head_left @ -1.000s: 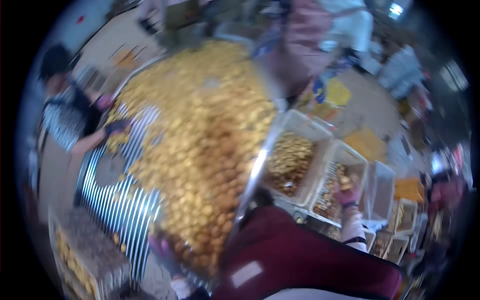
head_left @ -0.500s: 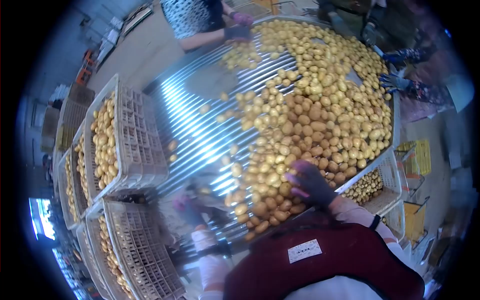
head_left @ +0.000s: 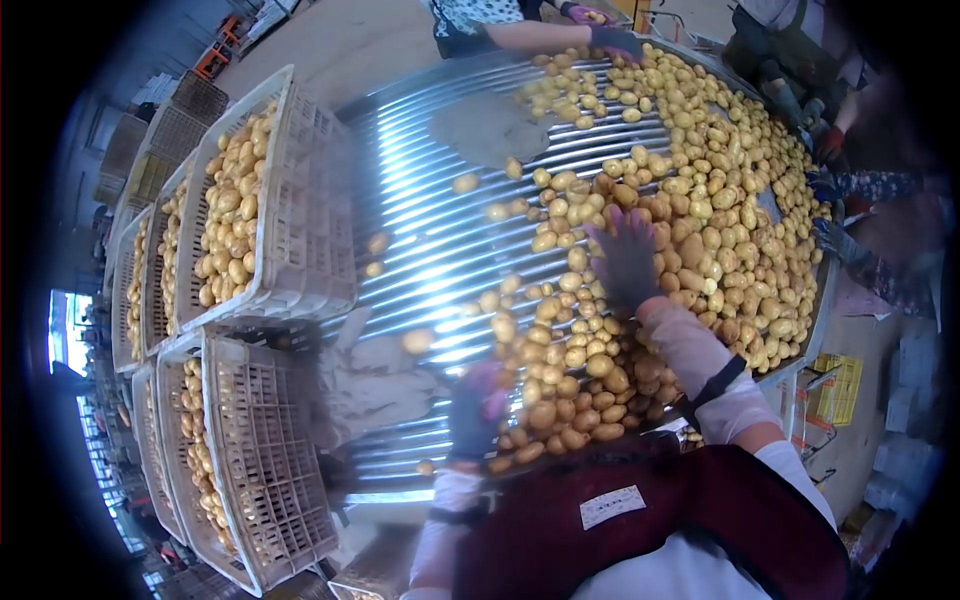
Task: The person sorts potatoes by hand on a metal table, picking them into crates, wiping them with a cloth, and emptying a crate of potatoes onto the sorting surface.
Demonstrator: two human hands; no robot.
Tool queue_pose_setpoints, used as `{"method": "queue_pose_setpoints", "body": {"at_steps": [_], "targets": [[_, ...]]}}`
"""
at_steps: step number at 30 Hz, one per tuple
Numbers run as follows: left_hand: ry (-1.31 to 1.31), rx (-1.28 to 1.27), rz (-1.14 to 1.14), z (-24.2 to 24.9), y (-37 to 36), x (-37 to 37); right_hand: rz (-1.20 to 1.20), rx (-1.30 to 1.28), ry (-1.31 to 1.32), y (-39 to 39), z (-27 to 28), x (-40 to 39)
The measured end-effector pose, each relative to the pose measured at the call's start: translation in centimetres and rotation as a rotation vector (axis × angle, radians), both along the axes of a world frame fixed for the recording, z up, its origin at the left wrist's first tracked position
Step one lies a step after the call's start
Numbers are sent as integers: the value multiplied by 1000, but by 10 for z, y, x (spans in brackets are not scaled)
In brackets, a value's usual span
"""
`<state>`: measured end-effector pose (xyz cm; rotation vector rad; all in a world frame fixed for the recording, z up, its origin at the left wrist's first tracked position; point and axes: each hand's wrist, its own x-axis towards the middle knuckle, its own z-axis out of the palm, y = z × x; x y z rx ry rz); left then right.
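Observation:
A wide heap of potatoes (head_left: 715, 190) covers the right side of a ribbed metal sorting table (head_left: 400, 200). My right hand (head_left: 627, 262), in a dark glove with purple fingertips, reaches over the heap with its fingers spread and touches the potatoes under it. Low on the table, at the left edge of the nearer potatoes (head_left: 575, 410), is my left hand (head_left: 477, 410) in a similar glove. Motion smears its fingers, so whether anything is in them is hidden. A grey cloth-like patch (head_left: 375, 385) lies left of that hand.
Slatted plastic crates of potatoes stand along the left, an upper crate (head_left: 310, 200) and a lower crate (head_left: 270, 450) nearest the table. Across the table a person's gloved hand (head_left: 615, 42) touches potatoes; other gloved hands (head_left: 825, 235) work at the right edge. A yellow crate (head_left: 838, 388) sits beyond.
My right hand has moved forward, farther up the heap, with fingers spread. My left hand has shifted right, toward the near potatoes. The whole view has also shifted.

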<state>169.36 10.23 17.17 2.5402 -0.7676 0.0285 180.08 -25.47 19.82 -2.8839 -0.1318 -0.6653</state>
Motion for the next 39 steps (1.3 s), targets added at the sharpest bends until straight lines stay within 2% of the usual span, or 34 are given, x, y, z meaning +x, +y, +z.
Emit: {"method": "queue_pose_setpoints", "body": {"at_steps": [1,2,3,4,6,8,9,12,13,16,18,19,21,22,23,26,27,29,32,33,34,35,37,38,39], "targets": [[-8,-26,21,12,-24,1,-41,39,-31,12,9,2],[-14,-52,41,26,-44,0,172,292,-42,21,5,5],[34,-21,80,9,-51,3,347,415,-19,35,-1,-2],[107,-21,82,8,-55,7,534,474,31,64,-9,-21],[253,-18,76,8,-59,16,661,383,204,106,-25,-47],[169,89,75,-19,-51,15,483,162,522,131,-13,-61],[121,141,77,-14,-53,17,459,163,661,138,0,-59],[246,89,175,6,-56,6,339,112,766,144,9,-61],[217,46,234,-11,-49,-1,304,138,748,142,4,-61],[257,-247,198,-40,-24,-17,375,185,888,129,-5,-52],[369,-451,205,-59,-11,-17,499,594,897,119,-6,-62],[551,-763,290,-34,-19,-20,565,985,798,113,-4,-78],[72,-596,383,33,-39,-32,658,1648,894,107,3,-99],[56,-528,291,54,-54,-31,688,1964,934,104,13,-109],[33,-462,199,71,-70,-28,688,2376,1110,97,25,-116],[-55,-248,-85,103,-106,-18,890,2642,1036,80,35,-124],[-81,-174,-191,107,-113,-17,888,2402,902,64,43,-130],[-127,-255,-228,109,-127,-16,635,2659,785,45,45,-143],[-95,-375,-276,100,-143,-13,515,2911,758,10,57,-178],[-79,-394,-263,99,-145,-12,399,2861,686,-2,66,-196],[-65,-407,-242,97,-144,-10,308,2445,524,-20,50,-216],[-77,-305,-252,102,-137,-7,222,2027,393,-39,22,-241],[-103,-320,-204,91,-123,0,-42,1407,192,-66,8,-294],[-117,-323,-175,87,-114,4,-218,1198,109,-77,26,-324],[-217,-240,-202,89,-101,9,-372,1134,37,-92,19,-360]]}}
